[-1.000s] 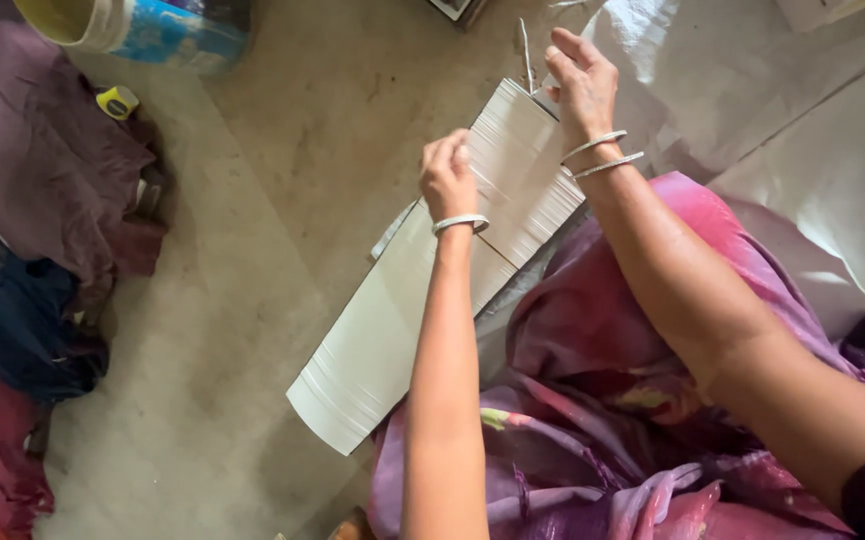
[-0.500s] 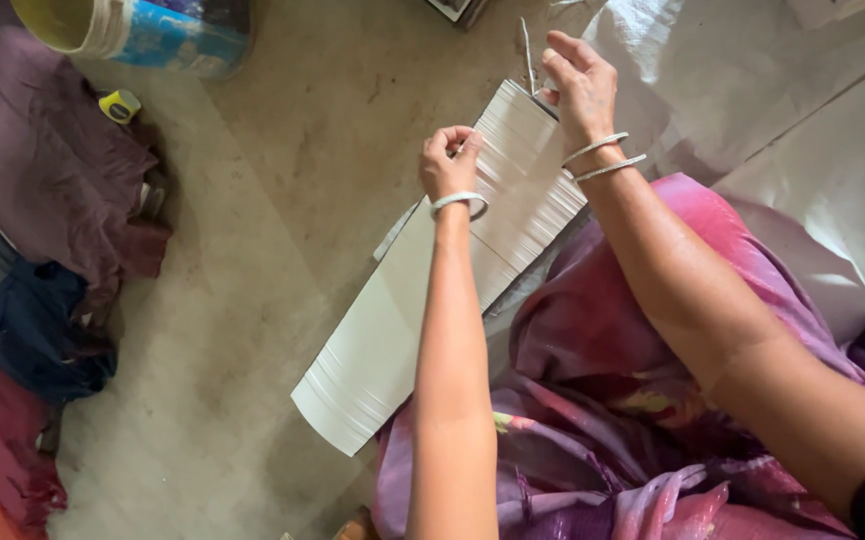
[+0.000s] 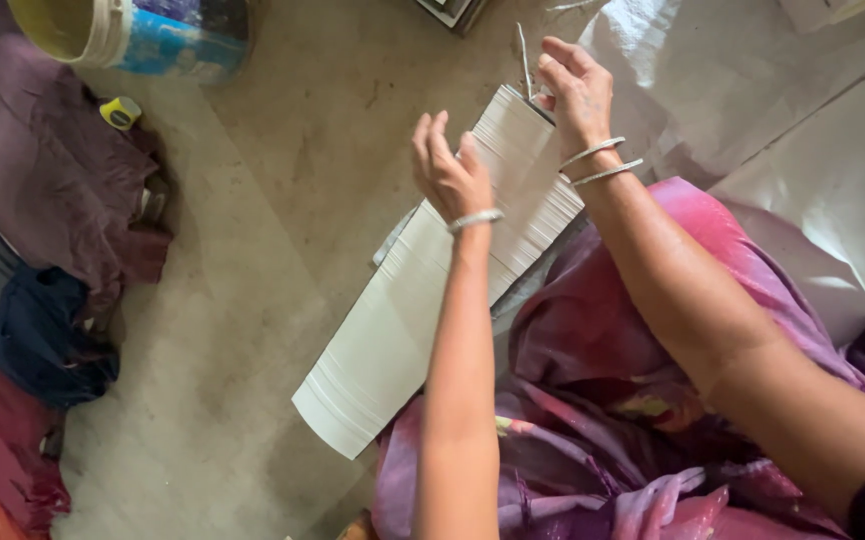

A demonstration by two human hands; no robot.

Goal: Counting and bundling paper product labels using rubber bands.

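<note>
Item: paper stack [image 3: 433, 300]. A long, narrow pile of white sheets, edges fanned into fine steps at both ends. It lies slantwise on the concrete floor [image 3: 253, 250], near end by the person's lap, far end pointing away. All places below are given from this stack.

Right hand [image 3: 578, 95]: at the stack's far end, fingers curled and pinched shut on a thin metal tool [image 3: 525, 62] that stands up from the top corner. It looks like a needle or a pair of slim blades; which cannot be told. The wrist is bent down, two bangles on it, forearm running back along the stack's right side. Judged purpose: the hold pins the far end so the sheets stay squared.

Left hand [image 3: 448, 170]: raised above the stack's middle, fingers spread and loose, holding nothing, not touching the paper. One bangle at the wrist; forearm straight and upright in view.

Cloth [image 3: 593, 400]: pink and purple garment over the lap, at the stack's near right, its fold touching the long edge.

Woven sheet [image 3: 753, 110]: white, spread beyond the stack's far right.

Bucket [image 3: 133, 35]: blue and cream, on its side, well apart to the far left.

Tape measure [image 3: 120, 112]: small, yellow, below the bucket, well left.

Fabric pile [image 3: 43, 250]: purple, navy and red, far left of the stack.
</note>
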